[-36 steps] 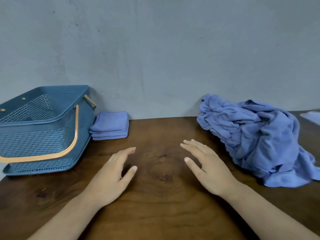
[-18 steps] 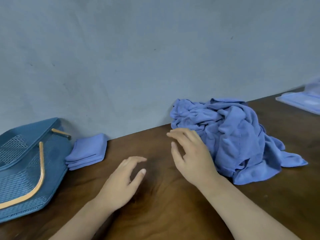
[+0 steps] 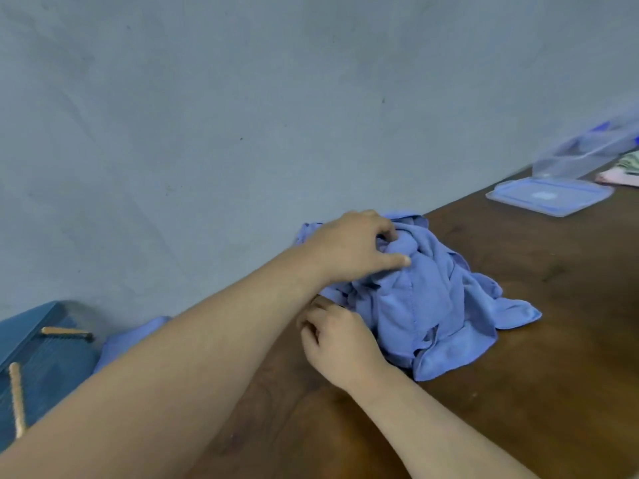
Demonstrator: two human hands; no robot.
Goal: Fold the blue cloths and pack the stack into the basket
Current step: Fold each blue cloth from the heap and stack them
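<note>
A crumpled pile of blue cloths (image 3: 432,305) lies on the brown table (image 3: 553,340) against the wall. My left hand (image 3: 356,243) reaches over the pile's top, its fingers curled into a fold there and the thumb laid along the cloth. My right hand (image 3: 339,344) sits at the pile's near left edge with its fingers curled at the cloth. The blue basket (image 3: 34,357) with tan handles shows at the lower left. A stack of folded blue cloths (image 3: 138,333) beside it is mostly hidden behind my left forearm.
A flat blue-rimmed plastic lid (image 3: 549,197) lies at the far right of the table. Behind it stands a clear container (image 3: 587,153), with a pink cloth (image 3: 619,178) at the frame's edge. The grey wall runs close behind the pile.
The view has swung right, pushing the basket to the edge. Both hands left the bare table. The left hand went onto the pile's top and the right hand to its near edge.
</note>
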